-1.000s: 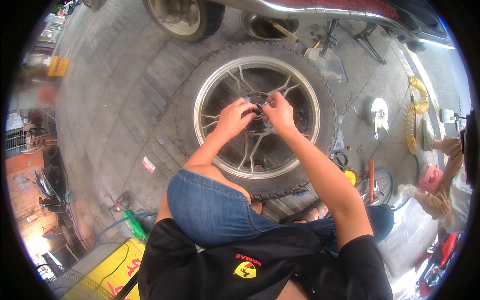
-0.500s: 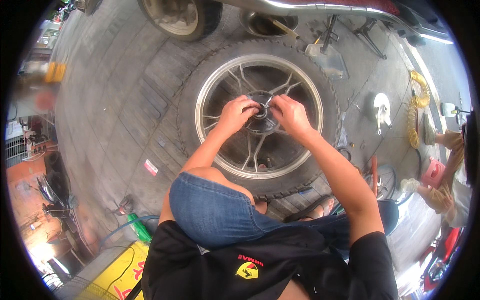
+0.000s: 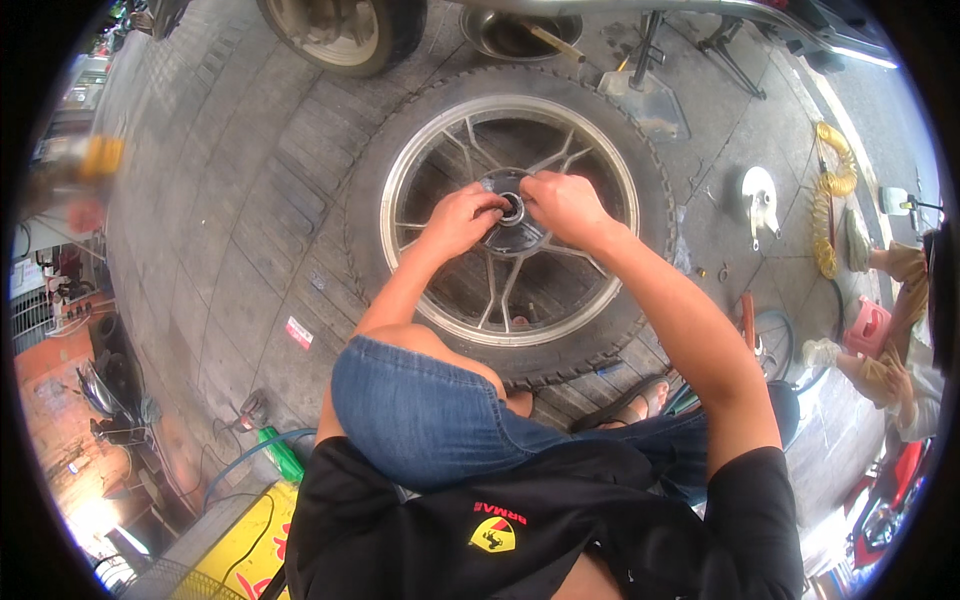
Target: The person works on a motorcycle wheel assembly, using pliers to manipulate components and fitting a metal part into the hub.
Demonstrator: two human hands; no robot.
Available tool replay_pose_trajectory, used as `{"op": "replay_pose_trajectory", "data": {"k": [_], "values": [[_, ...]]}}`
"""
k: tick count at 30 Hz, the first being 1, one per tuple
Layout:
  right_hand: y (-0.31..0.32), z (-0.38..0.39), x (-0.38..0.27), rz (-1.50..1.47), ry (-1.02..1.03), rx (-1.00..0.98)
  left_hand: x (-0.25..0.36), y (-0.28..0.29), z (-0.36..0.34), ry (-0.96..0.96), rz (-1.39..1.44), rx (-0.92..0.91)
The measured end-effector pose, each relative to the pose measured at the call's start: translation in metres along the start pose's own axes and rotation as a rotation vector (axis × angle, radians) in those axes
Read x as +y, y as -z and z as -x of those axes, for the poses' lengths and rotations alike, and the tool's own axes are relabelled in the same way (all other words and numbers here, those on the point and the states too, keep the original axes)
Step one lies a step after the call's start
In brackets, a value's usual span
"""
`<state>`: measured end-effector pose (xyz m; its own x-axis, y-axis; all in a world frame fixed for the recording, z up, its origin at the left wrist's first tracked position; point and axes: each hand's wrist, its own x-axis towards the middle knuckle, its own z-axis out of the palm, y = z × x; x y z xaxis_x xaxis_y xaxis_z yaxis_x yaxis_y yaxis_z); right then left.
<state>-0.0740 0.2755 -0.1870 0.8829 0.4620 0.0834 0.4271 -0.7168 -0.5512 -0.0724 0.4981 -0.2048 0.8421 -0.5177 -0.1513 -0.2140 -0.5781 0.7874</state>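
Observation:
A spoked motorcycle wheel (image 3: 516, 337) with a knobbly black tyre (image 3: 368, 235) lies flat on the paving in front of me. Both my hands are over its hub (image 3: 520, 242), where a shiny ring (image 3: 511, 220) surrounds a dark centre hole. My left hand (image 3: 462, 220) has its fingers closed at the left edge of the ring, fingertips reaching over the hole. My right hand (image 3: 565, 207) is pinched at the hub's upper right, knuckles up. What either set of fingertips grips is too small or hidden to name.
A metal bowl (image 3: 490, 38) and a flat plate (image 3: 650, 105) lie beyond the wheel, by a parked motorcycle's wheel (image 3: 345, 40). To the right are a silver brake plate (image 3: 758, 200) and a coiled yellow hose (image 3: 828, 215). Another person's foot (image 3: 822, 352) shows near a pink container (image 3: 868, 327).
My right hand has shifted slightly up and away from the hole, uncovering more of the shiny ring. My left fingers remain at the ring. The whole view has shifted a little.

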Motion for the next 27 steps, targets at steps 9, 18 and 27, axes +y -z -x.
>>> {"op": "replay_pose_trajectory", "data": {"k": [9,18,27], "values": [[0.009,-0.015,0.006,-0.044,0.074,-0.135,0.006,-0.001,0.001,0.0,-0.026,-0.018],[0.009,-0.042,0.01,-0.055,0.202,-0.352,0.014,0.003,0.005,-0.053,-0.226,-0.028],[0.012,-0.017,-0.002,-0.348,-0.394,-0.211,0.013,-0.004,0.008,-0.108,-0.29,0.07]]}}
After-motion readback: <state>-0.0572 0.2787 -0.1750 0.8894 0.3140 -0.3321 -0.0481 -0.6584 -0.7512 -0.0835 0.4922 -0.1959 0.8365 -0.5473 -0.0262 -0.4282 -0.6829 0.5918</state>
